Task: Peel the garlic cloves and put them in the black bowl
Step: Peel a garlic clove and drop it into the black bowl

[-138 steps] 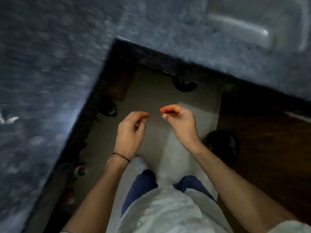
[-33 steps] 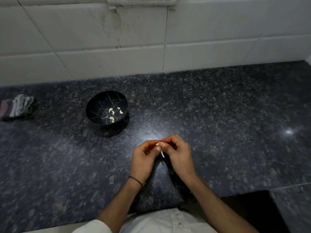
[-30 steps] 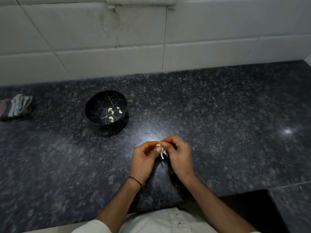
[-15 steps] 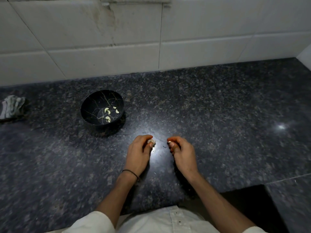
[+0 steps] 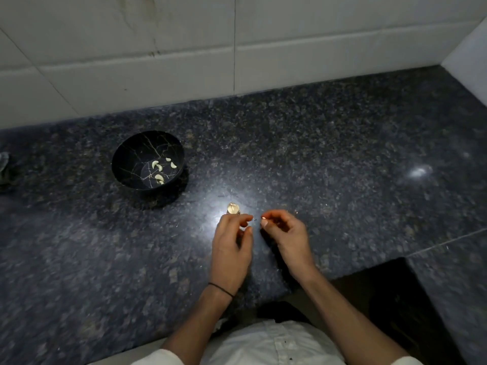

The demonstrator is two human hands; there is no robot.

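The black bowl (image 5: 123,159) stands on the dark granite counter, left of centre, with several peeled garlic cloves (image 5: 158,171) in its bottom. A small unpeeled garlic piece (image 5: 233,208) lies on the counter in a bright reflection, just past the fingertips of my left hand (image 5: 232,246). That hand hovers with loosely curled fingers and holds nothing I can see. My right hand (image 5: 287,238) is beside it, thumb and forefinger pinched on a tiny bit of garlic that is barely visible.
A white tiled wall (image 5: 237,48) backs the granite counter (image 5: 342,154), with a side wall at the far right. A crumpled cloth (image 5: 3,164) lies at the left edge. The counter's front edge steps back at a dark gap (image 5: 382,299) on the right.
My hands drew apart after pulling at the garlic together. My left hand set the garlic piece down on the counter and let go. The view shifted slightly right.
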